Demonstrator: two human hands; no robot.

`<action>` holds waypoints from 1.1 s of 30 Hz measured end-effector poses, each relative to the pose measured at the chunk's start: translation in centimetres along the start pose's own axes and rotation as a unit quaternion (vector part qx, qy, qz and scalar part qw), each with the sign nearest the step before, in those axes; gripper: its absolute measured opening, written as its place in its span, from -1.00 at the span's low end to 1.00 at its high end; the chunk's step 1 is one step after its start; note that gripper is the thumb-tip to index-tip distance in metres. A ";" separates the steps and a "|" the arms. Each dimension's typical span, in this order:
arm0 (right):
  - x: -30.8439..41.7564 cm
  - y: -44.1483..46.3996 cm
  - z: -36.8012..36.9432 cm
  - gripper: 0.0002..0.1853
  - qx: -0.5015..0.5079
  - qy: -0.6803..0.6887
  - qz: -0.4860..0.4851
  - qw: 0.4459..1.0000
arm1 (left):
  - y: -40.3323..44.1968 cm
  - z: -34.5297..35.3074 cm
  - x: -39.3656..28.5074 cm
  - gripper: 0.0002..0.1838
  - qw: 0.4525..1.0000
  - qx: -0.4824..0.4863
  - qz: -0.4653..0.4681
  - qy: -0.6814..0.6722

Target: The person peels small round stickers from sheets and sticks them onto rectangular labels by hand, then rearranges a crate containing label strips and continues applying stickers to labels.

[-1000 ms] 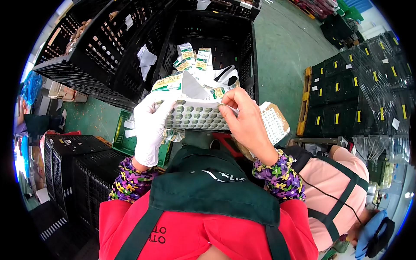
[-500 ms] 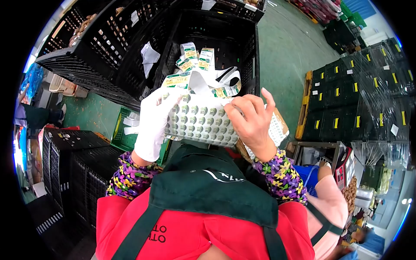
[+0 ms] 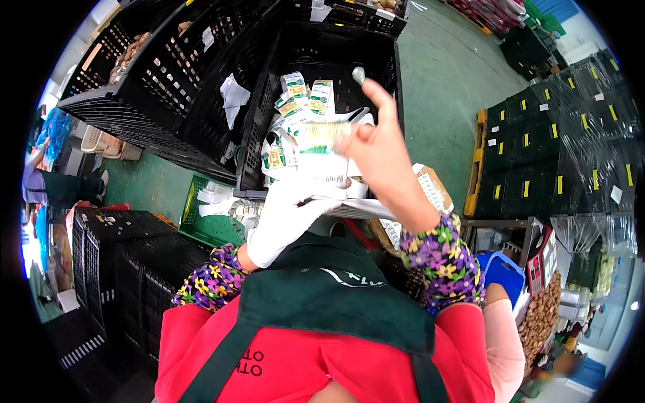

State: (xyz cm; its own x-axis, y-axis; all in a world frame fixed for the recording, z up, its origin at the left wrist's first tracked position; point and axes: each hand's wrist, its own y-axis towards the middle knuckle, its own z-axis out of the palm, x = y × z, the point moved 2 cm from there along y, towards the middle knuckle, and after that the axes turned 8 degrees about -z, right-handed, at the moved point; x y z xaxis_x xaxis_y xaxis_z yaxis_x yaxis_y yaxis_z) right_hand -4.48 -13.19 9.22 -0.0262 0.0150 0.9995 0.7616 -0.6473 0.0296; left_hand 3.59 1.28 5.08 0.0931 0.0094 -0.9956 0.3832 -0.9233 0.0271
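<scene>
My left hand [image 3: 290,218], in a white glove, is closed on a sheet of round stickers [image 3: 366,207], now tilted nearly edge-on. My bare right hand [image 3: 381,158] is raised above the sheet's right end. On its outstretched index fingertip sits a small round sticker [image 3: 359,74]. The thumb and other fingers close at the right edge of a white, green and yellow label strip [image 3: 324,151], which is smeared by motion. More of the printed label strip lies looped behind it, in the black crate [image 3: 269,50].
Black crates [image 3: 195,74] stand at the left, some holding brown produce. A green crate [image 3: 201,225] with label pieces sits lower left. On the right are a cardboard piece with stickers [image 3: 433,191] and wrapped stacked crates [image 3: 531,141]. A person in a pink sleeve [image 3: 504,342] is close at my right.
The sheet has tipped from facing me to nearly edge-on, and my left hand has moved lower. My right hand has risen, with a round sticker now on its index finger and the label strip at its fingers.
</scene>
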 end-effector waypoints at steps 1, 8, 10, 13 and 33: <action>0.9 1.0 -0.2 -0.19 -0.030 0.023 -0.014 0.999 | -0.2 0.1 0.7 -0.82 1.000 0.001 0.000 0.000; 0.2 2.9 -1.8 -0.55 -0.122 0.016 -0.124 0.985 | -1.5 0.5 2.4 -0.82 0.997 -0.017 -0.027 0.063; -1.1 0.4 -1.5 -0.82 -0.111 0.020 -0.017 0.993 | -1.0 0.1 1.1 -0.83 0.994 -0.066 -0.047 0.074; -2.5 -2.3 0.3 -0.87 -0.075 0.085 0.012 0.993 | -0.7 0.1 1.4 -0.82 0.991 -0.098 0.008 0.088; -1.7 -2.0 -1.2 -0.69 0.000 -0.325 -0.002 0.946 | -0.6 0.0 0.7 -0.84 0.993 -0.096 -0.060 0.028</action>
State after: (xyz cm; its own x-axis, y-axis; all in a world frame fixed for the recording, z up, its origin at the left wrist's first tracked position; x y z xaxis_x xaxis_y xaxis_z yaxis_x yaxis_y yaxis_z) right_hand -6.72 -12.84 7.50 0.3747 0.4817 0.7922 0.7621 -0.6467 0.0328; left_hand 3.47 1.81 4.33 0.0854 0.1413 -0.9863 0.5621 -0.8241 -0.0694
